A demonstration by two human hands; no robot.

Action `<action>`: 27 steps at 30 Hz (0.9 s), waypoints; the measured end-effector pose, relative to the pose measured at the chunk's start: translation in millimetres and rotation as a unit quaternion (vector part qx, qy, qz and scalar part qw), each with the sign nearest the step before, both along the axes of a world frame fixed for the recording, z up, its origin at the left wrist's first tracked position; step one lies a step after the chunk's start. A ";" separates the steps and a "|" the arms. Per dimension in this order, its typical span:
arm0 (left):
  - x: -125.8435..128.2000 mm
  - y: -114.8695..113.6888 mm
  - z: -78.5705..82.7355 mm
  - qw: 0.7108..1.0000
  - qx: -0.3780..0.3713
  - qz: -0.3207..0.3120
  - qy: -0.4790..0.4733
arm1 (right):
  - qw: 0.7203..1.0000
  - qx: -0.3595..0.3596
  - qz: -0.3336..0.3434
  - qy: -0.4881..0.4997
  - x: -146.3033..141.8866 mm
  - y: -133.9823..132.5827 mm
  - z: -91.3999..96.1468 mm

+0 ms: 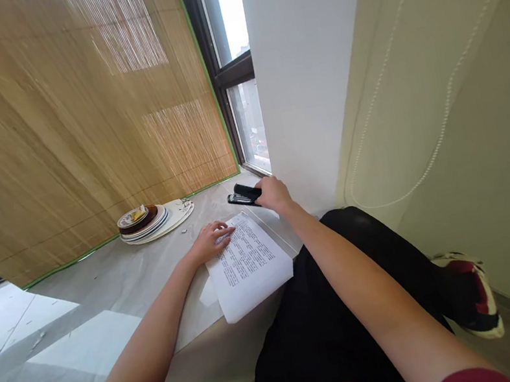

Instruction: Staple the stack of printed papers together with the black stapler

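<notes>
A black stapler (244,195) is in my right hand (274,194), whose fingers wrap round its near end. Its jaws point left and stand apart, above the sill beyond the paper's top edge. Printed sheets of paper (250,261) lie on the sill, with their lower edge reaching past the sill's front edge. My left hand (214,240) rests flat on the upper left of the paper, fingers stretched out. Whether the sheets are several or few, I cannot tell exactly.
A stack of plates (145,227) stands on the grey sill (103,283), against the bamboo blind (74,117). A window (245,107) and a white wall (302,64) rise behind the stapler. My bent leg (366,237) is at the right, near a hanging bead chain (438,142).
</notes>
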State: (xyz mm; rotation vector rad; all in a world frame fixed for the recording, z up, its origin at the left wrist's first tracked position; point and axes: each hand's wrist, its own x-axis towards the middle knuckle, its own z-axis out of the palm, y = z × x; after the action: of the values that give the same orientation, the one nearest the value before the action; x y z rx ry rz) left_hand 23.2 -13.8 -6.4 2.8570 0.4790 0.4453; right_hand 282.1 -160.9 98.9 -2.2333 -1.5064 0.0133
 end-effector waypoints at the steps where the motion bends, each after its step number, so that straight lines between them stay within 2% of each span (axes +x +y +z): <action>1: 0.2 3.5 -2.6 1.000 -0.011 0.007 -0.013 | 0.999 -0.005 0.035 0.020 -3.7 1.6 -1.3; 4: 1.4 15.8 -9.5 0.996 -0.057 0.015 -0.065 | 0.987 -0.053 0.138 0.057 -17.7 6.7 -7.9; 6: 1.4 23.6 -11.7 0.992 -0.083 0.015 -0.090 | 0.980 -0.083 0.175 0.053 -27.9 8.8 -12.4; 12: -3.9 33.9 -12.4 0.988 -0.105 0.049 -0.105 | 0.972 -0.124 0.200 0.012 -46.6 10.8 -21.8; 16: -6.7 33.2 -13.2 0.984 -0.134 0.065 -0.100 | 0.962 -0.105 0.249 0.028 -40.8 18.1 -30.7; 18: -7.9 32.4 -12.2 0.984 -0.136 0.077 -0.086 | 0.952 -0.106 0.279 0.072 -33.3 22.6 -32.9; 20: -9.1 31.5 -10.4 0.984 -0.134 0.087 -0.075 | 0.941 -0.123 0.281 0.146 -24.9 26.0 -32.0; 23: -10.0 30.4 -8.1 0.982 -0.150 0.077 -0.080 | 0.933 -0.133 0.239 0.234 -15.4 28.0 -28.0; 27: -9.1 32.0 -9.4 0.975 -0.183 0.065 -0.106 | 0.939 -0.136 0.208 0.239 -14.3 27.6 -26.8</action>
State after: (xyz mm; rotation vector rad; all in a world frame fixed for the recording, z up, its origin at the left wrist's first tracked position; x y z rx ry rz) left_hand 14.1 18.3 -15.7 2.4038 0.6362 0.6059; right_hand 267.8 -133.3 72.0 -1.8573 -1.7260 0.8761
